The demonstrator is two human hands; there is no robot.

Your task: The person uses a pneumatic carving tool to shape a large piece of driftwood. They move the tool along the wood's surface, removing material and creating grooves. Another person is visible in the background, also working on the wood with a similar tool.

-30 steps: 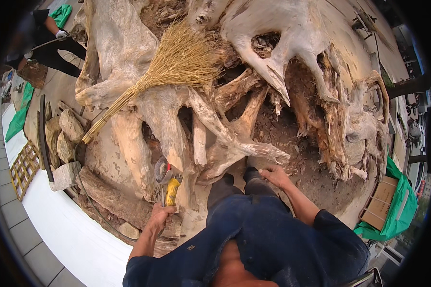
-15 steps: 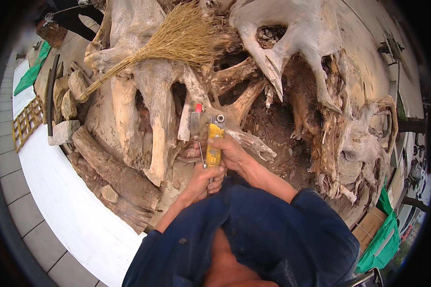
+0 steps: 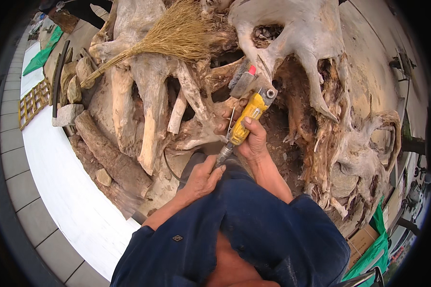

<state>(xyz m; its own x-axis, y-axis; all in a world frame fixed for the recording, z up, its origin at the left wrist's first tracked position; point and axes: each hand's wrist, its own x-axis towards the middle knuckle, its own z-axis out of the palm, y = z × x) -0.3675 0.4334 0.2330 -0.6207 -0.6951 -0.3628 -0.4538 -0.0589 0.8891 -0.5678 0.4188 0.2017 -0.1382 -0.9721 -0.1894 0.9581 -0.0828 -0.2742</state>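
A worn yellow angle grinder point(image 3: 252, 114) with a grey bristled wheel point(image 3: 239, 76) and a metal guard points up and to the right, over the pale root wood point(image 3: 292, 33). Its yellow body lies in my right hand point(image 3: 254, 141), thumb on top and fingers curled beneath. My left hand point(image 3: 202, 178) is wrapped round the metal fitting point(image 3: 224, 154) at the grinder's rear end. A dark hose point(image 3: 170, 167) shows beside my left hand. A red piece sits by the wheel. Whether the wheel is spinning I cannot tell.
A straw broom point(image 3: 175, 38) lies across the roots. At left are several stones point(image 3: 84, 71), a thick log point(image 3: 112, 148), a wooden lattice point(image 3: 33, 103) and a white strip point(image 3: 67, 186). Green sheeting point(image 3: 376, 258) covers part of a carton at lower right. Another person's dark-clad leg point(image 3: 86, 12) shows at upper left.
Both hands stay on the grinder. Its head has swung up and to the right, from upright to tilted. My left hand now grips its rear fitting, farther from my right hand.
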